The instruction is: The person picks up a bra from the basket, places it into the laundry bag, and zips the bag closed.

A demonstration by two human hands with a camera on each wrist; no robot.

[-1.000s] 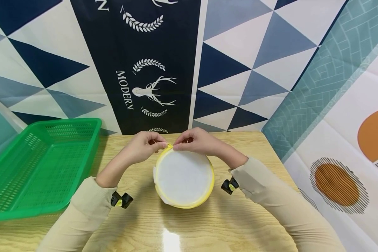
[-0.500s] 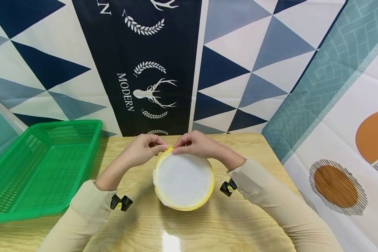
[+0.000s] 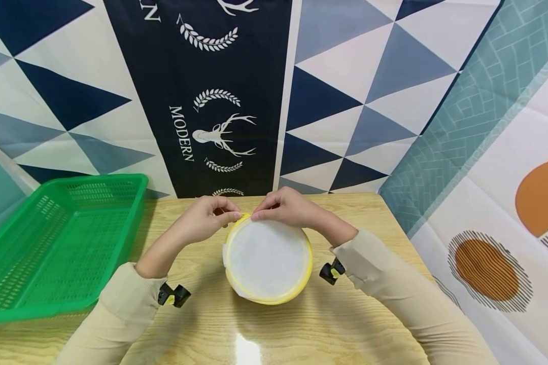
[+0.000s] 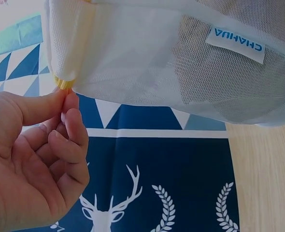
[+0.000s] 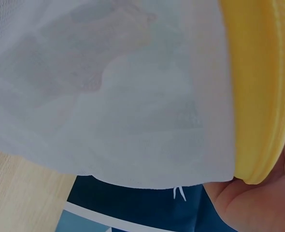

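Note:
A round white mesh laundry bag [image 3: 269,261] with a yellow zipper band stands on the table, its flat end facing up. At the far rim, the thumb and fingertips of my left hand [image 3: 206,217] pinch a small yellow piece of the zipper [image 4: 64,84], seen close in the left wrist view. Just to the right, my right hand [image 3: 289,209] pinches the bag's rim between thumb and fingers. In the right wrist view the yellow zipper band [image 5: 256,92] runs down to that hand, whose fingertips are hidden. A sewn label [image 4: 236,44] reads CHAHUA.
A green plastic basket [image 3: 132,228] with slotted walls stands on the left of the wooden table [image 3: 347,324]. A patterned cloth wall [image 3: 329,101] rises right behind the table's far edge, and another wall hanging [image 3: 475,203] closes off the right.
The bag sits a touch farther right than half a second ago. Both hands keep their hold at its far rim, with hardly any movement.

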